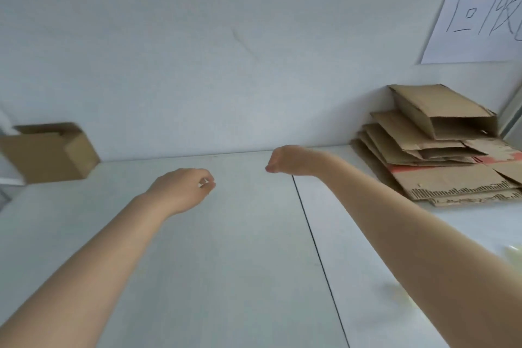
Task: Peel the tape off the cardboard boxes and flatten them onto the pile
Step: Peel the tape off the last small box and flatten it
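Note:
A small brown cardboard box (48, 151) stands at the far left of the white table, against the wall, its shape still boxy. A pile of flattened cardboard (440, 150) lies at the far right, with a part-collapsed box on top. My left hand (183, 188) hovers over the table's middle, fingers curled with the fingertips pinched together; nothing clear shows between them. My right hand (285, 161) is further back, near the wall, with fingers curled under and nothing visible in it. Both hands are well apart from the box and the pile.
The white table (226, 263) has a dark seam running front to back right of centre. A sheet of paper (480, 17) with handwritten characters hangs on the wall above the pile. Pale crumpled tape scraps (398, 295) lie at the right, near my forearm.

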